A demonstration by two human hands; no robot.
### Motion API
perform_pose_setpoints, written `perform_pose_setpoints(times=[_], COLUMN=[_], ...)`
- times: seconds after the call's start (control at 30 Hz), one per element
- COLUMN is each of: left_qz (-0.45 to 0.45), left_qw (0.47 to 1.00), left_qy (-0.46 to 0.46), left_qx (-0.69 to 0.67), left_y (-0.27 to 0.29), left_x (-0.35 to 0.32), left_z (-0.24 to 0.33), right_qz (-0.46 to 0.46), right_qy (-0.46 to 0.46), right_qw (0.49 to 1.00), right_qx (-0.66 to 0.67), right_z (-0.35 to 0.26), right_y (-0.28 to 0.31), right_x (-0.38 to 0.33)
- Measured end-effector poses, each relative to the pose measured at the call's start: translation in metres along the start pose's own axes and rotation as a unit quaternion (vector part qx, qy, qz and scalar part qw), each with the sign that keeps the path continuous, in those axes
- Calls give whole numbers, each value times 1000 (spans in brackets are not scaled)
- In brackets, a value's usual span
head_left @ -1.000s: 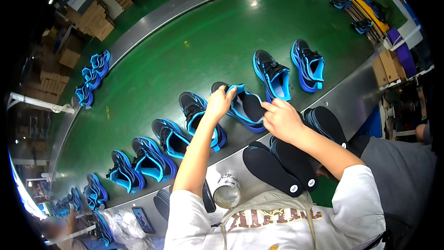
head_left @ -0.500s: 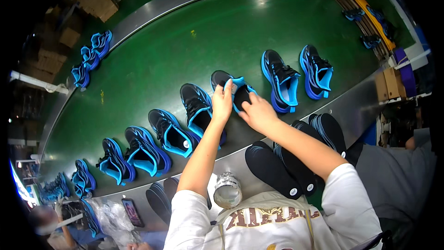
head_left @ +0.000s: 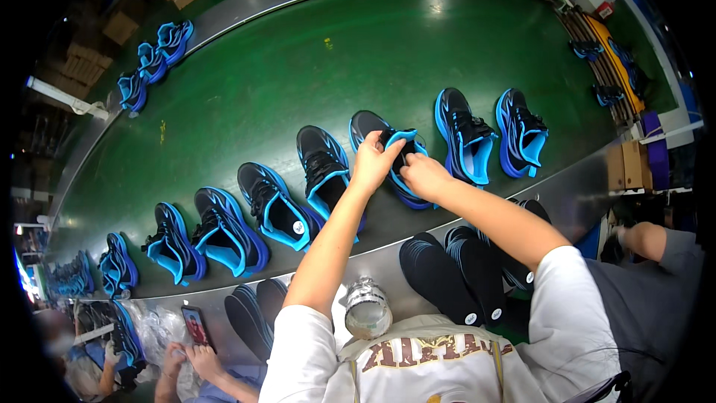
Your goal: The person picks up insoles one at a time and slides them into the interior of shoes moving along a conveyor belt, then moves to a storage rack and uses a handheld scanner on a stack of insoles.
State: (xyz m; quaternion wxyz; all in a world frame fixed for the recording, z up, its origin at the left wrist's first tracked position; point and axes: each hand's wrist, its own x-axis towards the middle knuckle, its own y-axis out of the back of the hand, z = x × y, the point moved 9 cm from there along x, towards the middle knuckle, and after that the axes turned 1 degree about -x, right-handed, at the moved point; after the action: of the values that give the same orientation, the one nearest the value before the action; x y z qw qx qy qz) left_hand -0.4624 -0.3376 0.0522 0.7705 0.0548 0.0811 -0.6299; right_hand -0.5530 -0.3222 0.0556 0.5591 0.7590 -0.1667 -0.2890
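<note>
A black sneaker with a bright blue lining [head_left: 365, 121] sits on the green conveyor belt, toe pointing away from me. My left hand [head_left: 375, 163] is closed on its tongue, thumb and fingers pinching the raised upper. Close beside it, my right hand [head_left: 426, 177] is curled at the shoe's opening. Those fingertips dip inside and are hidden, so what they hold cannot be made out. Just left of this shoe stands a matching sneaker [head_left: 319, 151]; to its right is another [head_left: 452, 116] with a pale insole showing.
More sneakers [head_left: 224, 213] line the near side of the green belt [head_left: 261, 82]. Black insoles [head_left: 436, 269] lie on the metal ledge before me, near a roll of clear tape [head_left: 367, 310]. A co-worker's hands [head_left: 201, 362] are at lower left, by a phone [head_left: 195, 325].
My right hand has drawn closer to my left, its fingers going deeper into the shoe. The tongue is now pulled up. A co-worker's hands have come up beside the phone.
</note>
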Motion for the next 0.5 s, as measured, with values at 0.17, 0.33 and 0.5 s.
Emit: perform_pose_setpoints(times=[0.17, 0.33, 0.5], left_qz=[4, -6, 0], left_qw=[998, 999, 999], left_qy=[39, 40, 36], left_qx=[39, 5, 9], left_y=[5, 0, 0], left_x=[0, 6, 4], left_z=[-2, -9, -5], right_qz=[-53, -214, -255], right_qy=[-37, -8, 77], right_qw=[997, 967, 932], right_qx=[-42, -136, -247], right_z=[4, 10, 6], right_y=[-9, -34, -59], right_x=[10, 19, 22])
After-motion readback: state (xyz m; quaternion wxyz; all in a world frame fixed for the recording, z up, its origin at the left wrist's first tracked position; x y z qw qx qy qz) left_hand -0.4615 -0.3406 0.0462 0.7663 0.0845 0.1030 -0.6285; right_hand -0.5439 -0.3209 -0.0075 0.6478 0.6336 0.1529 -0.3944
